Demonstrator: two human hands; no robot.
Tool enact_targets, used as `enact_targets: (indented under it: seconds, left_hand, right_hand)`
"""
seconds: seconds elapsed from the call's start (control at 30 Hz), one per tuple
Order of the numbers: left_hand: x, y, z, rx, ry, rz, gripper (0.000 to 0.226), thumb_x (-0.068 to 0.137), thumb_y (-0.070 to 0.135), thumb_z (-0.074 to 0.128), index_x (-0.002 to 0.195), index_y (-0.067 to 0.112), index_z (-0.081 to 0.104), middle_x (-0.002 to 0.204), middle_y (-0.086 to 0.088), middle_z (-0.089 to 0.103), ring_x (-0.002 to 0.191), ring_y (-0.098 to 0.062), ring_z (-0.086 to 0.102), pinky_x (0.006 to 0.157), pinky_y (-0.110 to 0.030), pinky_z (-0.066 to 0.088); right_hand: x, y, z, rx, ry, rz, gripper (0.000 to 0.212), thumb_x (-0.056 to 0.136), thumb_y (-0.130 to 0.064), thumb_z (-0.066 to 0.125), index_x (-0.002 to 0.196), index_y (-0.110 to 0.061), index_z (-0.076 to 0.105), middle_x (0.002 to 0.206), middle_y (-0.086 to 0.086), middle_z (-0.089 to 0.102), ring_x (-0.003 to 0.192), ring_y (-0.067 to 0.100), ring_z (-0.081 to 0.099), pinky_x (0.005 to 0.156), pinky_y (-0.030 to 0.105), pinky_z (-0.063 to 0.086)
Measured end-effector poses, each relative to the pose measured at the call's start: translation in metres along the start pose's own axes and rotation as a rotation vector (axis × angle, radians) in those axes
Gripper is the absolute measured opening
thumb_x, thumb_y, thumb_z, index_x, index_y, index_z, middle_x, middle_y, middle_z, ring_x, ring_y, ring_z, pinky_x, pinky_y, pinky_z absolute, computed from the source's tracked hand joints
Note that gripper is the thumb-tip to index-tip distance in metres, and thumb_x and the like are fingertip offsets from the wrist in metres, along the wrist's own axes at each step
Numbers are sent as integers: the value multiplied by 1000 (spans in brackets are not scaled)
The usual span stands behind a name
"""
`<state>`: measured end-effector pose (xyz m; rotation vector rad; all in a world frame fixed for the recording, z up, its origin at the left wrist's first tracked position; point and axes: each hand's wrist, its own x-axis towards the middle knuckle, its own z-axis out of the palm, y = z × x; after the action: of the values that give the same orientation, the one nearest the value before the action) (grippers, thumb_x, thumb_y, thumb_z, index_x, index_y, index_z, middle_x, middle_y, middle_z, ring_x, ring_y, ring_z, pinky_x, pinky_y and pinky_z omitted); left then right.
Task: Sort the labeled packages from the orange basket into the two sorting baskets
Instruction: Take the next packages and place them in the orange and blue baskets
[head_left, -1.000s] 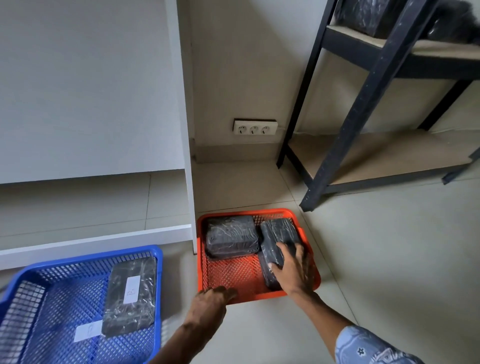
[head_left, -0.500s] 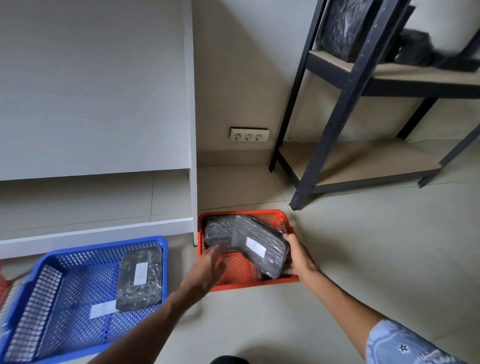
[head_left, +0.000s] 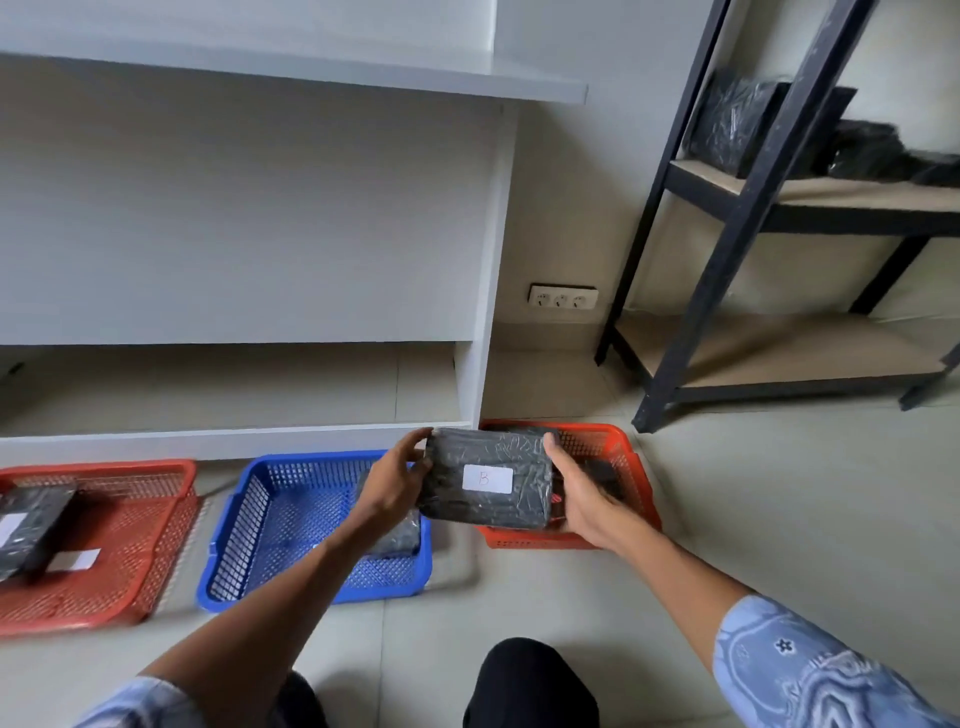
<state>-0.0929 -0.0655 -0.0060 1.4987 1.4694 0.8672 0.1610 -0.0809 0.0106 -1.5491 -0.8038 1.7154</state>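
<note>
I hold a black plastic-wrapped package (head_left: 488, 475) with a white label marked "B" in both hands, above the gap between the blue basket and the orange basket. My left hand (head_left: 392, 480) grips its left edge, my right hand (head_left: 584, 499) its right edge. The orange basket (head_left: 618, 447) on the floor behind it still holds dark packages, mostly hidden. The blue basket (head_left: 270, 514) has one wrapped package (head_left: 400, 535) partly hidden by my left wrist. A red basket (head_left: 130, 519) at the far left holds a black package (head_left: 31, 519) and a white label.
A white shelf unit (head_left: 483, 312) stands just behind the baskets. A black metal rack (head_left: 727, 249) with more black packages on its shelf is at the right. A wall socket strip (head_left: 562, 298) sits low on the wall. My knees are at the bottom edge.
The package has come up out of the orange basket and turned label-up; my left hand has taken hold of its left edge. The view has shifted left, revealing the red basket.
</note>
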Motion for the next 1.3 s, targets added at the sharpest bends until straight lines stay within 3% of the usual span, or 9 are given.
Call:
enact_targets:
  seconds: [0.1,0.3,0.4,0.5,0.63,0.87,1.03,1.13,1.3]
  left_hand:
    - [-17,-3,-16,-33,48,0,36,95,16,49,125,37,52,108,-4,67,93,-25,67,76,-52,59]
    - [-43,-4,-46,-150,12,-98,27,91,21,56,117,27,52,104,-11,67,92,-29,68,70,-51,60]
    - [-59,-8,-61,-221,-24,-122,32,95,15,56,125,21,46,106,-8,60,91,-24,66,61,-40,61]
    - [-65,-25,-76,-219,61,-160,35,95,6,52,127,21,48,113,-9,59,95,-28,65,66,-53,60]
    - [-68,-52,-103,-177,156,-191,37,95,4,51,126,22,50,117,-10,58,94,-28,65,65,-54,60]
    - [-69,-117,-141,-177,282,-320,34,92,13,59,122,12,42,123,-16,60,93,-22,65,76,-47,60]
    - [-60,-161,-150,255,-31,-250,123,50,36,90,147,42,15,146,-23,25,122,-34,48,95,-45,52]
    - [-52,-180,-150,658,-103,-124,112,67,25,84,149,44,11,154,-25,-22,143,-39,20,106,-42,43]
    - [-37,-189,-152,832,-105,-78,80,90,26,62,149,44,12,160,-11,-17,132,-36,38,98,-45,50]
  right_hand:
    - [-4,8,24,-73,17,-98,29,90,-41,65,112,-22,59,113,1,71,92,12,69,69,30,55]
    - [3,18,53,-74,46,-143,47,85,-35,72,124,-12,58,121,6,69,108,20,66,105,43,47]
    - [10,25,72,-41,51,-143,53,85,-29,74,127,-6,53,121,12,69,107,26,68,98,49,53]
    - [20,34,94,-42,52,-146,43,86,-29,73,122,-11,57,113,10,72,100,27,71,86,52,58]
    - [27,42,124,-307,79,-181,32,88,-36,67,114,-19,59,110,4,68,97,24,68,69,38,58]
    - [56,73,188,-437,-20,-120,24,91,-5,61,115,-8,55,100,10,54,70,14,52,51,29,53]
    - [83,88,227,-455,-20,-90,28,93,3,51,118,-10,54,113,13,54,87,19,56,58,28,54]
    - [98,91,238,-466,-18,-87,26,93,1,51,113,-14,53,108,10,56,86,18,57,61,28,55]
    - [116,94,240,-452,-45,-95,38,95,-5,55,132,-11,52,118,12,59,99,22,62,65,28,55]
